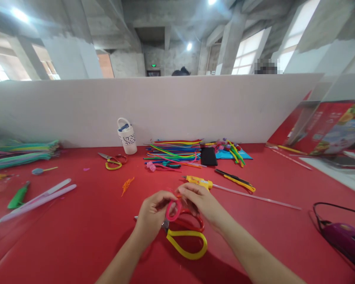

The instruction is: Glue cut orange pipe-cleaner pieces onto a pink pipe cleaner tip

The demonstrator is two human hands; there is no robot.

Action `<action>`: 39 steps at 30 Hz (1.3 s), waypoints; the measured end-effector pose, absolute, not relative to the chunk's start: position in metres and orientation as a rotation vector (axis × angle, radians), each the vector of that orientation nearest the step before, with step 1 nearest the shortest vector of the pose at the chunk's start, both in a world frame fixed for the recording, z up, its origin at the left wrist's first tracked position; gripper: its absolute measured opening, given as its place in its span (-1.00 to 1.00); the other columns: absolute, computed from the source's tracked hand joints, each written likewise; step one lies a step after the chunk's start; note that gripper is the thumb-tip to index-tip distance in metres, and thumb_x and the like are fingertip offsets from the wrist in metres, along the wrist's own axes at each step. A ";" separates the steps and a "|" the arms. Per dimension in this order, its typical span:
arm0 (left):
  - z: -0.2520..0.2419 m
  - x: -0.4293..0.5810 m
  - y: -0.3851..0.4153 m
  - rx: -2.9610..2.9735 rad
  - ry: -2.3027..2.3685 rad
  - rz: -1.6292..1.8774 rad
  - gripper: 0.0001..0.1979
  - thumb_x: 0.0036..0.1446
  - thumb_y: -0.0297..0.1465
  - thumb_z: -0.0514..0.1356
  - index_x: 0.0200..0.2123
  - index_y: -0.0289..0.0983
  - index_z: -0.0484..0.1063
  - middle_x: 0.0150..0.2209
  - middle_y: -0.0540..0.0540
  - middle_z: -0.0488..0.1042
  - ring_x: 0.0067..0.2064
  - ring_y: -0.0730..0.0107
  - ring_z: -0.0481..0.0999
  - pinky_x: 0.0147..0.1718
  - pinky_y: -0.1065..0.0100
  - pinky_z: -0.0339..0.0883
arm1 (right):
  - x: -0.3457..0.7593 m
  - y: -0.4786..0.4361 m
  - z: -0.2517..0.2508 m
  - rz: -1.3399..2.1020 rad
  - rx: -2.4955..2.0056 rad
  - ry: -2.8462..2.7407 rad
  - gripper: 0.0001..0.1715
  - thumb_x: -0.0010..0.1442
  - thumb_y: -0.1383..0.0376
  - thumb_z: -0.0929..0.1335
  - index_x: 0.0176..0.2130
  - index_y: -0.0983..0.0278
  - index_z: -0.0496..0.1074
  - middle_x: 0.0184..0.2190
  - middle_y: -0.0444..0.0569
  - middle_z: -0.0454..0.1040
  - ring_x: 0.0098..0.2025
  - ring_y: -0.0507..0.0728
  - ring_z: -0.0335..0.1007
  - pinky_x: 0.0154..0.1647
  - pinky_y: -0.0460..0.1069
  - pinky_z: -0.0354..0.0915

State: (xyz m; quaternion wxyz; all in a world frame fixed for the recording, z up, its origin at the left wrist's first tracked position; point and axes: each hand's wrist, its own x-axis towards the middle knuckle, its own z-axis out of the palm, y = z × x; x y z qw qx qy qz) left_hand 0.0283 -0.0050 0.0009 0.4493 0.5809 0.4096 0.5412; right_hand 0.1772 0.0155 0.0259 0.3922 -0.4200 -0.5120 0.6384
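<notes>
Between my two hands is a pink ring (173, 210) that looks like bent pipe cleaner. My left hand (152, 213) pinches it at its left side. The fingertips of my right hand (197, 197) are pressed together at the upper right of the ring, around a small orange piece (179, 196); its exact shape is mostly hidden. Below both hands lie large scissors with one yellow and one red handle (187, 244), their blades partly covered by my left hand. Just beyond my right hand rests a yellow glue gun (198, 182) with a long clear glue stick.
Bundled pipe cleaners (173, 154), a black phone (208, 156) and a white cup (127, 137) stand along the white partition (154, 110). Smaller scissors (114, 161) and an orange scrap (127, 185) lie left of centre. A green glue gun (19, 196) is far left, a purple device (343, 240) far right.
</notes>
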 end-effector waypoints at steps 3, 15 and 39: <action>0.003 0.032 -0.007 1.288 0.947 1.191 -0.95 -0.13 -0.49 0.26 -0.49 -0.28 0.48 -0.58 0.02 0.43 -0.55 0.49 0.37 -0.53 0.48 0.23 | 0.178 0.015 0.027 1.686 -1.036 -1.264 -0.77 -0.06 0.19 0.37 -0.55 0.30 0.33 -0.79 -0.31 0.11 -0.76 -0.14 -0.13 -0.76 -0.17 -0.24; 0.014 0.028 -0.012 0.895 0.725 1.291 -0.90 -0.15 -0.51 0.29 -0.49 -0.30 0.41 -0.53 -0.02 0.52 -0.56 0.56 0.43 -0.56 0.55 0.24 | 0.199 0.041 0.019 1.307 -0.997 -0.986 -0.65 -0.02 0.18 0.30 -0.64 0.23 0.06 -0.74 -0.31 0.04 -0.74 -0.12 -0.15 -0.74 -0.14 -0.18; 0.015 0.030 -0.010 1.125 0.938 1.123 -0.87 -0.23 -0.44 0.32 -0.53 -0.30 0.44 -0.62 0.08 0.31 -0.59 0.60 0.22 -0.61 0.54 0.09 | 0.192 -0.016 0.031 0.416 -1.225 -2.282 -0.83 0.13 0.39 0.22 -0.45 0.25 0.35 -0.56 -0.11 0.42 -0.53 0.03 0.27 -0.51 -0.10 0.03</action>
